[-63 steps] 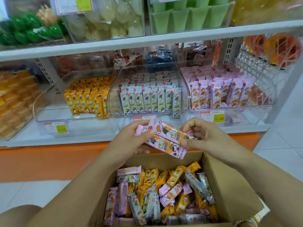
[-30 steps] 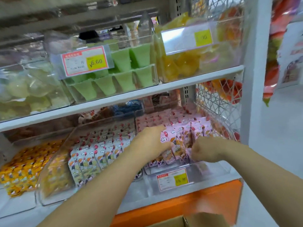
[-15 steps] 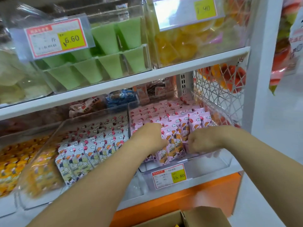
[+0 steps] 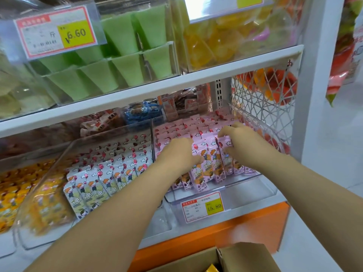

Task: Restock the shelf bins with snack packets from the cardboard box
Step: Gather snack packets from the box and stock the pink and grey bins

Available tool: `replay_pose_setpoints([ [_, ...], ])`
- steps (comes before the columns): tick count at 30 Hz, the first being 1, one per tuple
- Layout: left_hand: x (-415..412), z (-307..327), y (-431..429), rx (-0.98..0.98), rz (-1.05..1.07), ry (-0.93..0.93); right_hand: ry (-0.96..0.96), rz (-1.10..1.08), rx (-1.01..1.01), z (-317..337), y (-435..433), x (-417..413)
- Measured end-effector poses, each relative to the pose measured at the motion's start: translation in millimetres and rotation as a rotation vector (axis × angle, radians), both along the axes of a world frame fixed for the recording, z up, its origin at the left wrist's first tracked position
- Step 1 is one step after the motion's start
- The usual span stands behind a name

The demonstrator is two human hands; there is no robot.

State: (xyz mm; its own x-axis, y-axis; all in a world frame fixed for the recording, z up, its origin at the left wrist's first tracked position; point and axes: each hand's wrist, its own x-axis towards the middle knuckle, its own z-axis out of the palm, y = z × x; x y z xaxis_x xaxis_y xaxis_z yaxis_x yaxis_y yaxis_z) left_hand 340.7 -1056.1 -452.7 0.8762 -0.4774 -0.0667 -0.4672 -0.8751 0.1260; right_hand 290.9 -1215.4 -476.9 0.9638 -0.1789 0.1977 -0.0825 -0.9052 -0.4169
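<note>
Clear plastic forms the right-hand bin [image 4: 263,191] on the lower shelf, which is filled with upright rows of pink packets [image 4: 204,165]. Several front packets are grasped between the thumb and fingers of the right hand [image 4: 243,146]. The left hand [image 4: 176,154] is laid against the same row with its fingertips hidden, so its grip cannot be told. White packets [image 4: 102,179] are held in the adjoining bin [image 4: 159,220]. The cardboard box [image 4: 245,258] is seen below the shelf.

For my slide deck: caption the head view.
Left hand and right hand hold pink packets in the clear shelf bin.
</note>
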Motion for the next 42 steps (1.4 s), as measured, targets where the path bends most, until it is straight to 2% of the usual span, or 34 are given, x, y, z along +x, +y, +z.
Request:
replay_pose_setpoints([
  [10,4.6,-10.2,1.5,-0.027,-0.052,-0.059,-0.158,0.012,0.073,-9.6,-2.0,0.3],
  [14,4.0,-15.1,-2.8,-0.031,-0.055,-0.106,-0.182,0.087,0.043,-6.5,0.9,-2.4],
  [20,9.4,-12.3,2.0,-0.15,-0.034,0.039,-0.09,0.25,-0.046,0.3,21.4,-1.0],
  [24,15.0,-5.2,7.2,-0.09,-0.076,0.113,-0.004,0.236,-0.122,-6.9,28.8,1.3],
  [36,14.8,1.0,10.2,-0.041,-0.189,0.021,-0.042,0.149,-0.201,-14.1,41.9,7.9],
  [42,8.3,-7.0,5.3,0.053,-0.139,-0.032,-0.058,0.149,-0.176,-14.0,44.1,9.6],
])
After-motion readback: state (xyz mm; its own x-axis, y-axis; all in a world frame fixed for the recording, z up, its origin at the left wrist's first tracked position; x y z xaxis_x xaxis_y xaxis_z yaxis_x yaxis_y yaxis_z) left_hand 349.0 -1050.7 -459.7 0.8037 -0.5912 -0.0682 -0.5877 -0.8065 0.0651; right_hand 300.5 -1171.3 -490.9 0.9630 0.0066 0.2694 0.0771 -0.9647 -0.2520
